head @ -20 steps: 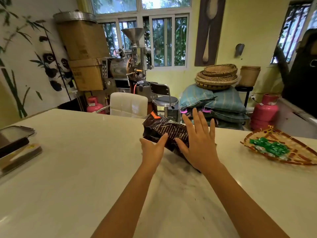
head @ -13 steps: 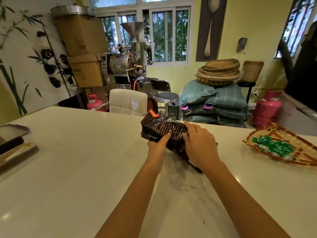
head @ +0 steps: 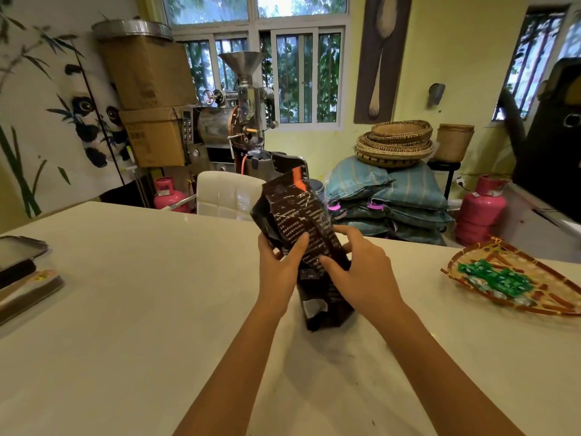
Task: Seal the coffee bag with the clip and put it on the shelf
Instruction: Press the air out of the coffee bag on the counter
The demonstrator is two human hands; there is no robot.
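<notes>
A dark brown coffee bag (head: 297,215) with white print and an orange corner stands nearly upright on the white table (head: 125,294), its top leaning away from me. My left hand (head: 279,265) grips its left side, thumb across the front. My right hand (head: 358,272) holds its right side, fingers curled round the bag. No clip or shelf shows in this view.
A woven tray (head: 515,278) with green packets lies at the right. A phone and flat items (head: 22,272) sit at the table's left edge. Behind the table are a white chair (head: 229,193), a coffee roaster (head: 235,121), pink gas cylinders and stacked sacks.
The bag was lying on the table under my hands. Both hands closed on it and lifted it to stand upright.
</notes>
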